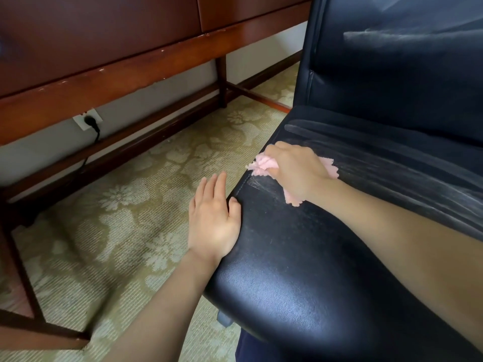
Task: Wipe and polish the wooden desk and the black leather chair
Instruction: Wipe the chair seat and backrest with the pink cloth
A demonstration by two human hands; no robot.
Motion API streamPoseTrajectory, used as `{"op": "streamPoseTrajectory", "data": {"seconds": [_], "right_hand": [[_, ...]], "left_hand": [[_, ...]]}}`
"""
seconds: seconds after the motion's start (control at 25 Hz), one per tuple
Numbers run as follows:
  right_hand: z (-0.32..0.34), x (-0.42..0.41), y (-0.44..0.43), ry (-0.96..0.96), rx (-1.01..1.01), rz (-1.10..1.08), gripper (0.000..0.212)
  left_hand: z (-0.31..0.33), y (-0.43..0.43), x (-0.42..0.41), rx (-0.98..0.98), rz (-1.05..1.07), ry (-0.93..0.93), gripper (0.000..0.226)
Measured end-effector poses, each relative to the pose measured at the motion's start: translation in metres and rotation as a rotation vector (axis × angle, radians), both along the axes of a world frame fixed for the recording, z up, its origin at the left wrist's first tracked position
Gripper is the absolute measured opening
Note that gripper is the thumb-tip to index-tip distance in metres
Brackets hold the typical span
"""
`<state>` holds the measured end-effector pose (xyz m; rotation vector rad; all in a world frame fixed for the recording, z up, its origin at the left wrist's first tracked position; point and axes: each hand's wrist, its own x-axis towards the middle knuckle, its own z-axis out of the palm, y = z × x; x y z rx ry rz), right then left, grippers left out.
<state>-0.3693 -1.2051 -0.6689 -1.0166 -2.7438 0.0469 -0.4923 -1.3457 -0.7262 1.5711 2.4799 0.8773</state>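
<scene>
The black leather chair (pixel 313 270) fills the right half of the view, its seat toward me and its backrest at the upper right. My right hand (pixel 295 171) presses a pink cloth (pixel 264 164) flat onto the seat near its left edge; pale streaks run across the leather to the right of it. My left hand (pixel 213 220) lies flat and open against the seat's left side, thumb resting on top. The wooden desk (pixel 125 69) stands at the upper left, with its front rail and legs in view.
A patterned beige carpet (pixel 146 194) covers the floor between desk and chair. A black plug (pixel 91 120) sits in a white wall socket under the desk, its cable trailing down. Desk legs and crossbars run along the left and far side.
</scene>
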Motion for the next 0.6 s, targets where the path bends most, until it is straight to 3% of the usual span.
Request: {"op": "streamPoseTrajectory", "data": {"seconds": [0.28, 0.6], "right_hand": [[0.005, 0.028, -0.052, 0.021, -0.145, 0.176, 0.015], [0.001, -0.004, 0.001, 0.098, -0.04, -0.149, 0.019]], "left_hand": [[-0.001, -0.003, 0.0, 0.019, -0.012, 0.01, 0.073], [-0.001, -0.004, 0.003, -0.03, 0.032, 0.055, 0.084]]}}
